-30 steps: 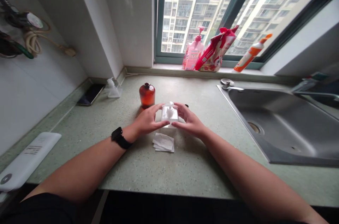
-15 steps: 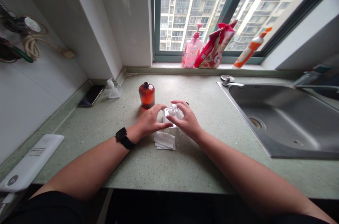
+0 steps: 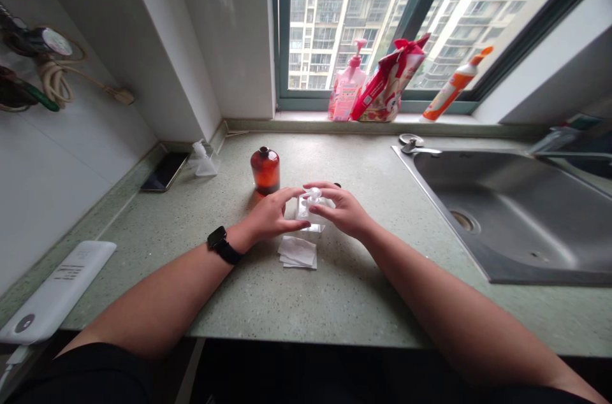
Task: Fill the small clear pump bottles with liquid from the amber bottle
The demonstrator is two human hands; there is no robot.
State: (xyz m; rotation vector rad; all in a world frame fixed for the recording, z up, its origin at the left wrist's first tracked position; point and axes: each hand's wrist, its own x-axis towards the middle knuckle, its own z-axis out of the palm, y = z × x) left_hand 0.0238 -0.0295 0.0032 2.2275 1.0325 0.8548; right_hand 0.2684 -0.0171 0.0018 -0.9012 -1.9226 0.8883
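A small clear square pump bottle stands on the counter between my hands. My left hand curves around its left side, thumb along the front and fingers behind, with a gap at the palm. My right hand closes from the right around the pump top, its thumb in front and its fingertips behind. The fingers partly hide the bottle. Just behind my left hand stands an amber bottle with an uncapped neck. Folded white tissues lie in front of the pump bottle.
At the back left are a phone and another clear pump bottle. A white power bank lies at the left edge. The steel sink is on the right. A pink pump bottle, a red pouch and an orange-white bottle line the windowsill.
My right hand has shifted slightly to the right, and its fingers have drawn closer around the pump top. My left hand has barely moved.
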